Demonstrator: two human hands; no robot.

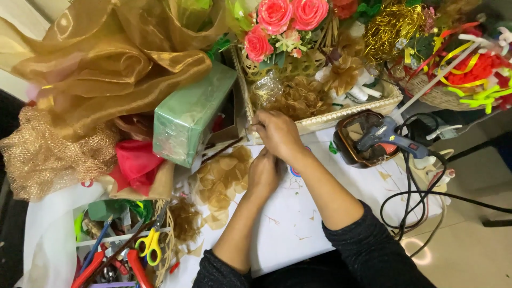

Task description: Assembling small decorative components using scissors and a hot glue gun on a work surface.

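Both hands, right hand [277, 133] and left hand [262, 173], fingers curled tight, grip unclear; sheer gold petal pile [224, 178] beside; three pink fabric roses [282, 18]; one blue glue gun [386, 137].

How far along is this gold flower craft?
Done: some gold fabric flowers lie in the woven tray. In hand: the right hand and left hand meet over a small piece I cannot make out. Left: loose gold petals lie unused on the white table.
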